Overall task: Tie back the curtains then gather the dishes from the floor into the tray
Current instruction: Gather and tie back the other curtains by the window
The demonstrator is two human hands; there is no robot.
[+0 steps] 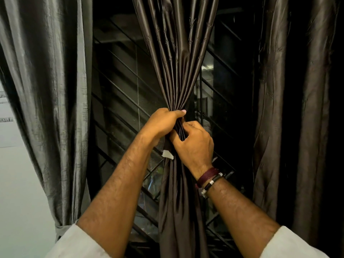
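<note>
Your two hands bunch the middle curtain (176,58), a dark brown satin panel, into a tight waist at the centre of the window. Above the grip its pleats fan upward and outward; below, the cloth hangs straight down between your forearms. Your left hand (163,121) wraps over the gathered folds from the left, fingers curled around the bundle and one fingertip showing at its right edge. Your right hand (195,144) sits just beneath and to the right, touching the left, its fingers hooked into the same folds and pinching them. A small white tag (168,154) shows on the fabric just under your hands.

On your right wrist sit a maroon thread band (207,175) and a dark cord bracelet (214,182) with silver beads. Pale sleeves (78,243) are pushed up both forearms.

Behind the gathered cloth, the dark window (119,90) shows a metal grille of diagonal bars. A grey curtain (48,90) hangs at the left, cinched low near the frame's bottom edge, beside a pale wall (18,183). Another brown curtain (297,108) hangs loose at the right.
</note>
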